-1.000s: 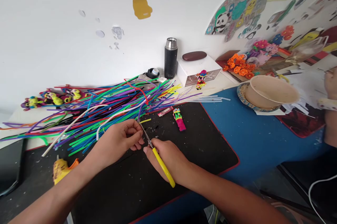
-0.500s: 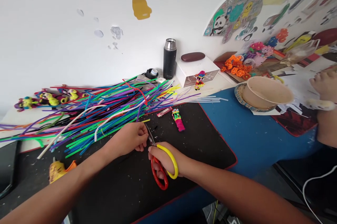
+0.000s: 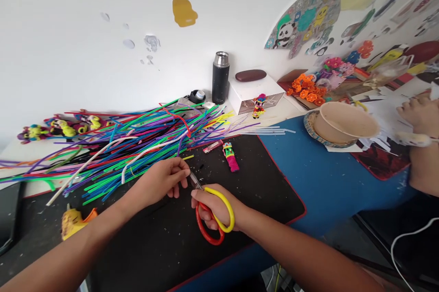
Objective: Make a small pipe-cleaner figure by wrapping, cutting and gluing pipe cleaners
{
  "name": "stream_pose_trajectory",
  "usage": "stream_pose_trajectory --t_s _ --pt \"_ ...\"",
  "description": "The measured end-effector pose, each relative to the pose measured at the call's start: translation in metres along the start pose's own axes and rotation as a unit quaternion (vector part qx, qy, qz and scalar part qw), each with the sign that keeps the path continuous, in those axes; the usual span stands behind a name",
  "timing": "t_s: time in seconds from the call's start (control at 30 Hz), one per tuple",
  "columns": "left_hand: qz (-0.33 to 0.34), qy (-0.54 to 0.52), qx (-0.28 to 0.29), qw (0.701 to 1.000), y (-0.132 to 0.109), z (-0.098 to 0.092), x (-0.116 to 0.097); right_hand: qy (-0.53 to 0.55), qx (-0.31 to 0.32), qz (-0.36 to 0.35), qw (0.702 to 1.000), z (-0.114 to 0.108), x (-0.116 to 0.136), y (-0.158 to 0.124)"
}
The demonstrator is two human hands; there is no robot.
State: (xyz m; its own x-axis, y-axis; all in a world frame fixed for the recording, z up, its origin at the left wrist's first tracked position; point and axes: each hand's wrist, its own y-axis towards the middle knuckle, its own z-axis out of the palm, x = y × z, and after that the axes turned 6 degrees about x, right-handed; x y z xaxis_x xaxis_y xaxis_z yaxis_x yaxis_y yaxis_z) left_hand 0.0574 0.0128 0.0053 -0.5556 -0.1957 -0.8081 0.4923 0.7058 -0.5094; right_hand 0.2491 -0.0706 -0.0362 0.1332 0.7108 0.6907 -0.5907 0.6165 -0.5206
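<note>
Yellow and red handles are shown on the scissors point(image 3: 221, 195), which are held above the middle of the black mat point(image 3: 264, 196), blades angled toward its far edge. Room for moving is given by the flecked stretch between the scissors and the mat's red-trimmed right edge, and by the strip toward its near edge, crossed by the right forearm point(image 3: 284, 237). The handles are gripped by the right hand point(image 3: 214, 204), their loops standing apart. On the left hand point(image 3: 169, 177), the fingers are curled and the thumb is brought toward the forefinger, close to the blade tips; whether anything is pinched there cannot be told. Near the mat's far edge, a small pink-and-green figure point(image 3: 230, 157) is laid beside a pink packet point(image 3: 212, 146). The mat's far left part is overlapped by heaped fuzzy stems point(image 3: 154, 139), and a yellow glue gun point(image 3: 73, 223) is placed on its left side. Past the mat's right edge, blue tabletop point(image 3: 284, 152) is seen, with a bowl point(image 3: 343, 123) and another person's hand point(image 3: 418, 111) beyond.
</note>
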Motion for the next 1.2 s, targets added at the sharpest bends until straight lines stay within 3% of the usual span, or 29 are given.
stream_pose_trajectory --t_s 0.13,0.23,0.4,0.5,0.6,0.73,0.87,1.0,1.2 --pt "0.025 -0.122 -0.039 0.991 -0.011 -0.008 0.006 0.061 0.046 -0.078 0.994 -0.013 -0.007 -0.009" --pt "0.021 -0.191 -0.061 0.979 -0.019 -0.012 0.007 0.08 0.059 -0.096 0.99 -0.02 -0.011 -0.013" --pt "0.002 -0.182 -0.056 0.982 -0.025 -0.011 0.013 0.04 0.066 -0.118 0.99 -0.024 -0.013 -0.02" --pt "0.024 -0.105 -0.05 0.993 -0.023 -0.006 0.018 0.032 0.062 -0.122 0.99 -0.025 -0.013 -0.025" --pt "0.063 0.04 -0.065 0.995 -0.018 0.0 0.019 0.035 0.03 -0.124 0.991 -0.025 -0.011 -0.028" --pt "0.09 0.252 -0.081 0.96 -0.009 0.009 0.012 0.025 -0.043 -0.132 0.99 -0.02 -0.008 -0.028" --pt "0.097 0.383 -0.052 0.917 -0.001 0.015 0.006 -0.002 -0.07 -0.139 0.988 -0.013 -0.007 -0.026" --pt "0.081 0.461 -0.032 0.883 0.003 0.018 0.004 0.0 -0.073 -0.139 0.988 -0.011 -0.008 -0.023" --pt "0.074 0.484 -0.015 0.872 0.01 0.019 0.001 -0.008 -0.073 -0.131 0.989 -0.011 -0.005 -0.021"
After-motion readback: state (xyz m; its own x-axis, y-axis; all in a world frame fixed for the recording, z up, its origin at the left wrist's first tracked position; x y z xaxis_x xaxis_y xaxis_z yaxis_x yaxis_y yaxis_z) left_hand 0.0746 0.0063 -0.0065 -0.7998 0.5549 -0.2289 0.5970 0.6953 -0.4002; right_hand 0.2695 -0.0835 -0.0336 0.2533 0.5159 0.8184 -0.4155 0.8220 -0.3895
